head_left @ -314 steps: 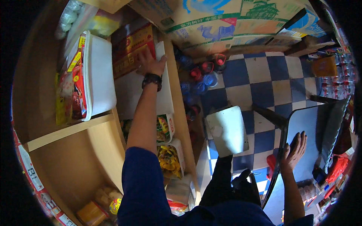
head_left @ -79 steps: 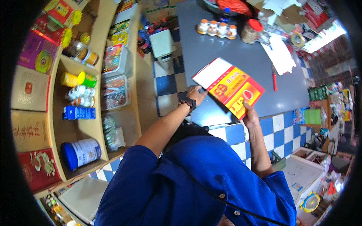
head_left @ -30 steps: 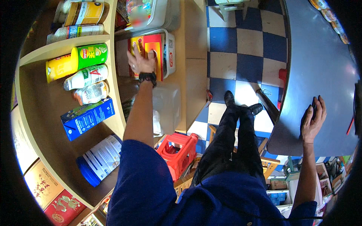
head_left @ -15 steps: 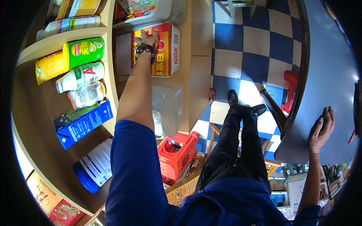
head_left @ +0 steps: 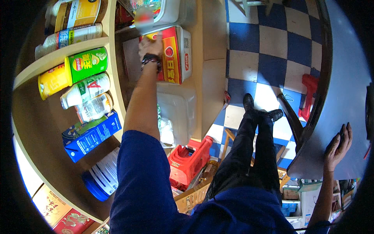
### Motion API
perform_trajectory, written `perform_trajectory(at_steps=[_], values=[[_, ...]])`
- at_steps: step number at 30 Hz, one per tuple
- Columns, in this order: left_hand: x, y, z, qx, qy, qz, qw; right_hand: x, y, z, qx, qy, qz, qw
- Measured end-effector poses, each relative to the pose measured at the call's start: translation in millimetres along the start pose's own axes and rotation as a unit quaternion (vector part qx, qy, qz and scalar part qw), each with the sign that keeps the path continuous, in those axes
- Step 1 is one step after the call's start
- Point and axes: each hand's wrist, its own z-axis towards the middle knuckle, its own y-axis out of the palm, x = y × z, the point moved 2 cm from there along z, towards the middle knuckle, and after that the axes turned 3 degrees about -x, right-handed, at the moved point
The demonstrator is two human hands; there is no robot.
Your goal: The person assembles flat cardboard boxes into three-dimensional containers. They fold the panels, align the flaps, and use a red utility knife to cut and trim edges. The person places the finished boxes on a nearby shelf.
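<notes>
My left hand (head_left: 151, 48), with a dark bracelet at the wrist, is over the left part of a red and yellow package (head_left: 170, 54) in a clear plastic bin (head_left: 186, 54). Motion smears its fingers, so their grip cannot be made out. Just beyond it is a blurred, pale and red roundish thing (head_left: 144, 21); whether the hand touches it is unclear. On the right, my right hand (head_left: 338, 150) lies on the grey-blue tabletop (head_left: 346, 93) with its fingers stretched out.
Left, a wooden shelf holds a green canister (head_left: 87, 60), a white bottle (head_left: 85, 89), a blue carton (head_left: 93, 136) and a blue-lidded tub (head_left: 102, 175). Another clear bin (head_left: 179, 113) stands nearer. A red plastic container (head_left: 189, 162) sits below. Checkered floor (head_left: 269, 50) lies between shelf and table.
The left hand, earlier spread flat on the red and yellow package, has shifted and its fingers are blurred. A blurred roundish thing has appeared beyond it. The right hand still rests on the table.
</notes>
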Motion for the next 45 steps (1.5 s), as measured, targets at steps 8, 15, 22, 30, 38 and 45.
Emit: perform_trajectory(at_steps=[8, 15, 22, 30, 38, 45], values=[[-64.0, 14.2, 66.5, -0.074, -0.022, -0.163, 0.984, 1.6, 1.8, -5.9, 0.001, 0.026, 0.021, 0.999], [-115.1, 27.8, 100.9, -0.196, -0.023, -0.102, 0.975, 12.6, 13.0, 0.3, 0.019, 0.011, 0.060, 0.998], [-8.5, -0.7, 39.1, -0.141, -0.078, -0.162, 0.973, 3.3, 0.7, -6.2, 0.006, 0.006, -0.039, 0.999], [3.6, 11.8, 5.6, -0.032, -0.007, -0.163, 0.986, -7.7, 0.6, -5.7, 0.021, 0.033, -0.021, 0.999], [0.6, 35.9, -180.6, 0.158, 0.323, -0.180, 0.916, -17.6, -3.4, 7.5, 0.026, 0.021, -0.010, 0.999], [-9.3, 68.0, -297.1, -0.050, 0.074, -0.557, 0.825, -17.2, -1.5, 5.4, 0.041, 0.016, -0.001, 0.999]])
